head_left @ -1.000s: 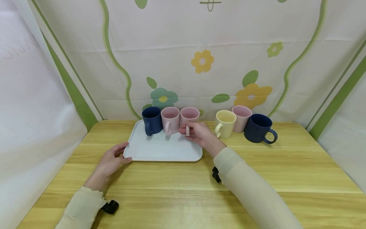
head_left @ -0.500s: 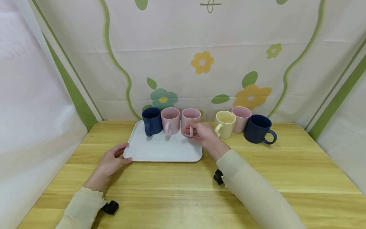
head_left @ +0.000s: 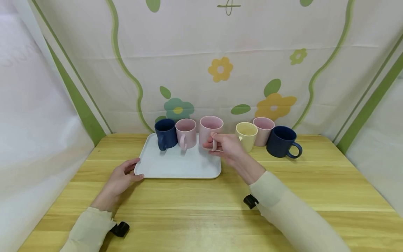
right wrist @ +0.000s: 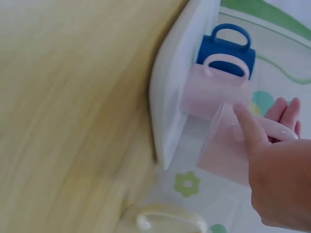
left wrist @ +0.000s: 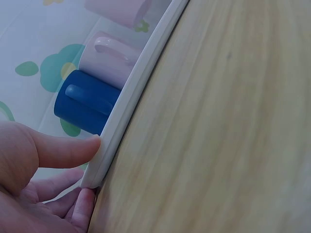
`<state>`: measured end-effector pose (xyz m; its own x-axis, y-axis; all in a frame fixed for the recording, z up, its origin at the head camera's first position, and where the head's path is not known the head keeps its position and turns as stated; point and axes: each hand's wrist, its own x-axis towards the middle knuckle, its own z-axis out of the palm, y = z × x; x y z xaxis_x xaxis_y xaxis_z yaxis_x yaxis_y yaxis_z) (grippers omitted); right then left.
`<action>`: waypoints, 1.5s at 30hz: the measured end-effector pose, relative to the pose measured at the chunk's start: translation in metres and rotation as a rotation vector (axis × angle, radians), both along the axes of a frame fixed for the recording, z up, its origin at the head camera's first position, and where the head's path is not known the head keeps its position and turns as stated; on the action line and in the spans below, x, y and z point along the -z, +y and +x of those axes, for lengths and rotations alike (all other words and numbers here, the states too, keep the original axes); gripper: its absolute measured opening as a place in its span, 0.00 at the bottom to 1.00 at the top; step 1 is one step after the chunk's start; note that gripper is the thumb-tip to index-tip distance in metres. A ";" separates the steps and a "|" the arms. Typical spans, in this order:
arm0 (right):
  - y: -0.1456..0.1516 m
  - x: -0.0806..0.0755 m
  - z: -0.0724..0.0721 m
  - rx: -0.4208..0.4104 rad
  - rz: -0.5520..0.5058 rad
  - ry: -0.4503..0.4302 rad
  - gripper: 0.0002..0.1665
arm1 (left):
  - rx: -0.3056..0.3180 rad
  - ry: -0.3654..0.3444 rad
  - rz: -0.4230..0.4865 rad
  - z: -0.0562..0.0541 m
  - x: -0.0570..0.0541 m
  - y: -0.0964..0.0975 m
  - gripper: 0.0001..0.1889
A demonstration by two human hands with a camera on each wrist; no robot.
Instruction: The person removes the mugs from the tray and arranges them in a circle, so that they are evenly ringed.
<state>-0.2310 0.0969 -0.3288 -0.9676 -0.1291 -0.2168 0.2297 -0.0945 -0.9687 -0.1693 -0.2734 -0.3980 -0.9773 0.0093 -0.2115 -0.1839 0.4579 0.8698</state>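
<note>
My right hand [head_left: 231, 149] grips the handle of a pink mug [head_left: 206, 134], holding it upright above the right end of the white tray [head_left: 176, 168]. In the right wrist view, a gap shows between this mug's base [right wrist: 212, 133] and the tray. My left hand [head_left: 118, 180] holds the tray's near left corner, with the thumb on the front rim and the fingers at the left side. A navy mug [head_left: 169, 134] and another pink mug [head_left: 188, 132] stand side by side at the tray's back, handles facing me.
Right of the tray, on the wooden table [head_left: 195, 217], stand a cream mug [head_left: 248, 138], a pink mug [head_left: 263, 133] and a navy mug [head_left: 278, 143], close together. My right hand partly covers the cream mug. A flower-printed cloth [head_left: 195, 77] hangs behind the table.
The right hand has moved the held pink mug up and to the right, away from the pink mug beside it. The left hand stays at the tray's corner.
</note>
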 end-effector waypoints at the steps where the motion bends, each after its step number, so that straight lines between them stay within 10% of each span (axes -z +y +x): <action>1: 0.002 -0.002 0.003 -0.003 0.001 0.009 0.16 | 0.001 0.001 0.000 0.000 0.000 0.000 0.41; 32: 0.098 -0.022 0.079 -0.067 -0.074 0.169 0.17 | 0.005 -0.021 -0.013 0.001 -0.001 0.000 0.42; 45: 0.149 -0.010 0.087 -0.116 -0.104 0.247 0.16 | -0.001 -0.024 -0.012 0.003 -0.004 0.002 0.42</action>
<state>-0.1439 0.2462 -0.3183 -0.9670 -0.2510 0.0440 0.0029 -0.1833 -0.9831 -0.1659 -0.2709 -0.3939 -0.9719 0.0056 -0.2354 -0.2055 0.4676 0.8597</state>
